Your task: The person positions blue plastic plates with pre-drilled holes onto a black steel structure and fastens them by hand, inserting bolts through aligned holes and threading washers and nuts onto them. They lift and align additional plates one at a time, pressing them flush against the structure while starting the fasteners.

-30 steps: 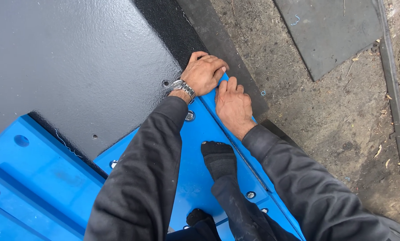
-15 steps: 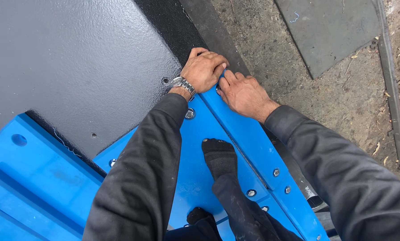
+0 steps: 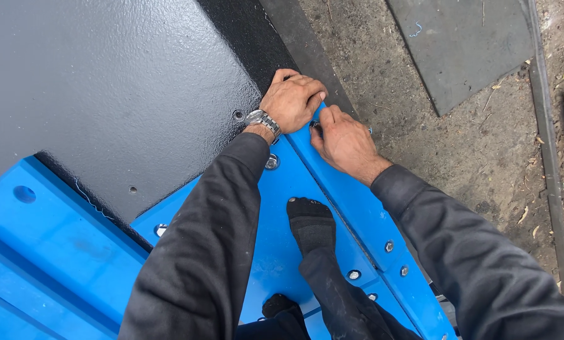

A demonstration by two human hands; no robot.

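- While you crouch over the blue panel (image 3: pixel 275 239), your left hand (image 3: pixel 294 101) rests curled at its upper corner, beside the dark grey sheet (image 3: pixel 106 94); whether its fingers grip anything, I cannot tell.
- Your right hand (image 3: pixel 345 141) touches the left, its fingers pinched on a small metal fastener (image 3: pixel 315 124) at the panel's raised edge.
- Your socked foot (image 3: pixel 310 223) stands on the panel, just below both hands.
- Bolts (image 3: pixel 271 162) dot the blue surface.
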